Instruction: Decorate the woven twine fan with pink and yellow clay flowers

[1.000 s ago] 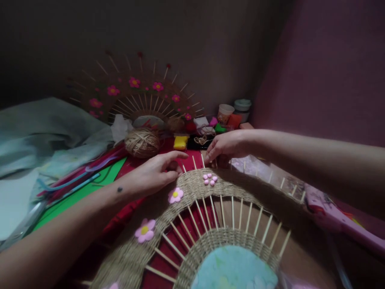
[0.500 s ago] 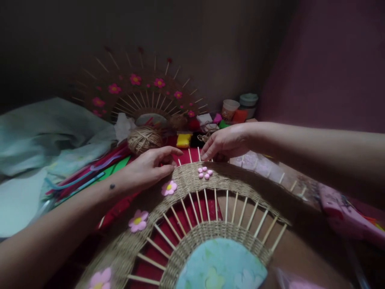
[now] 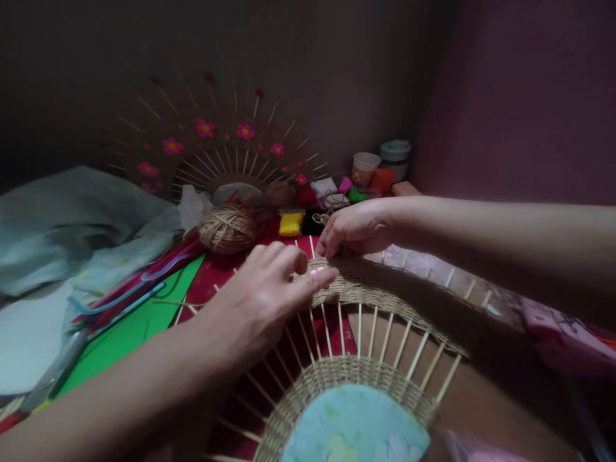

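A woven fan [image 3: 366, 290] of twine and thin wooden sticks lies before me, with a light-blue floral half-round centre [image 3: 356, 420]. My left hand [image 3: 267, 298] reaches over its outer band, closed on the band with the thumb across the front and the fingers curled at the far edge. Small pink pieces [image 3: 316, 271] show beside that thumb, mostly covered by it. At the band's top edge my right hand [image 3: 356, 228] is closed, its fingertips pinched by a protruding stick. The band's flower-decorated left part is hidden behind my left hand and forearm.
Behind stands a darker fan [image 3: 212, 144] with pink flowers. A twine ball [image 3: 227, 228], a yellow packet [image 3: 291, 224] and a paper cup [image 3: 364, 168] sit beyond my hands. Scissors [image 3: 55, 372], green sheets [image 3: 139, 333] and pale cloth [image 3: 81, 224] lie left. A pink object [image 3: 563, 337] is at right.
My left hand has moved right and nearer, from the band's far edge onto its front, covering the flowers and most of the pink pieces. My right hand stays almost in place.
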Available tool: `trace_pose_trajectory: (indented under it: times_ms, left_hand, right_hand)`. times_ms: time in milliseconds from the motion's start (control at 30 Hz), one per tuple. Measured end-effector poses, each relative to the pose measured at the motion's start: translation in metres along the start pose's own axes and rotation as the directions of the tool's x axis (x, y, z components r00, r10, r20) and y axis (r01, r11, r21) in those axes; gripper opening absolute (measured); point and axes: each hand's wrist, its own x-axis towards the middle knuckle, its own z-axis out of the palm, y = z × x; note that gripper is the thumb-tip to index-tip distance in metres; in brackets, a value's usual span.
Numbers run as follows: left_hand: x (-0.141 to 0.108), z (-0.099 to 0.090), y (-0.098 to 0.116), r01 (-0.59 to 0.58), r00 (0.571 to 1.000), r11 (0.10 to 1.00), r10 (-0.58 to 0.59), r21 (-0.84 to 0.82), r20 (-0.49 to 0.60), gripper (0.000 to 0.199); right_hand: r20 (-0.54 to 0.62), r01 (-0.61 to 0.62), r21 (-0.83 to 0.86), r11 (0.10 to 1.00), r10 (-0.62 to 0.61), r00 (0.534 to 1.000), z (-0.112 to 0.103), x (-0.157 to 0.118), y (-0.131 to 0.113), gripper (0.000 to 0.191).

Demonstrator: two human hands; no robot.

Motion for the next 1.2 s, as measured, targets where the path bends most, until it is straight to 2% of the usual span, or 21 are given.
trace_pose_trajectory:
  times_ms: [67,200,433,567,700,733,867,967,1067,1133,1200]
  left_hand:
    - [0.002,0.006,0.006,-0.028,1.0,1.0,0.028,0.013,0.015,0.039]
    - [0.003,0.014,0.007,-0.008,0.998,0.998,0.005,0.06,0.055,0.04]
    - [0.002,0.016,0.009,0.01,0.996,0.999,-0.014,0.05,0.088,0.04]
    - [0.003,0.015,0.011,0.018,0.996,0.999,-0.02,0.027,0.082,0.038]
    - [0.004,0.018,0.011,0.059,0.994,0.998,-0.059,0.006,0.089,0.037]
    - [0.004,0.018,0.011,0.062,0.994,0.998,-0.062,0.001,0.088,0.037]
    - [0.003,0.022,0.009,0.047,0.996,0.999,-0.046,-0.014,0.072,0.037]
    - [0.0,0.023,0.006,0.052,0.999,0.998,-0.052,-0.041,-0.003,0.038]
    - [-0.003,0.023,0.005,0.074,0.992,0.996,-0.078,-0.045,-0.098,0.036]
    - [-0.004,0.024,0.005,0.081,0.99,0.996,-0.084,-0.031,-0.114,0.034]
    - [-0.004,0.024,0.006,0.089,0.99,0.996,-0.09,-0.017,-0.104,0.034]
  right_hand:
    - [-0.027,-0.017,0.009,1.0,0.017,0.999,0.002,0.0,0.0,0.027]
    - [-0.096,-0.081,0.002,0.997,0.08,0.992,0.004,0.0,0.0,0.027]
    - [-0.295,-0.068,-0.194,0.979,0.008,0.955,0.009,-0.001,-0.001,0.021]
    - [-0.328,-0.068,-0.153,0.986,0.014,0.944,0.01,-0.001,-0.002,0.019]
    - [-0.417,-0.036,-0.04,0.999,0.016,0.909,0.011,-0.002,-0.002,0.017]
    - [-0.395,-0.047,0.005,0.999,0.046,0.917,0.011,-0.002,-0.003,0.016]
    - [-0.17,-0.171,0.108,0.979,0.188,0.967,0.01,-0.001,-0.003,0.019]
    - [-0.093,-0.193,0.113,0.975,0.204,0.975,0.007,0.001,-0.002,0.022]
    - [0.035,-0.214,0.118,0.97,0.211,0.977,0.004,0.004,-0.001,0.024]
    - [0.076,-0.221,0.114,0.969,0.213,0.974,0.003,0.006,-0.001,0.025]
    - [0.069,-0.2,0.11,0.974,0.194,0.979,0.003,0.005,0.0,0.027]
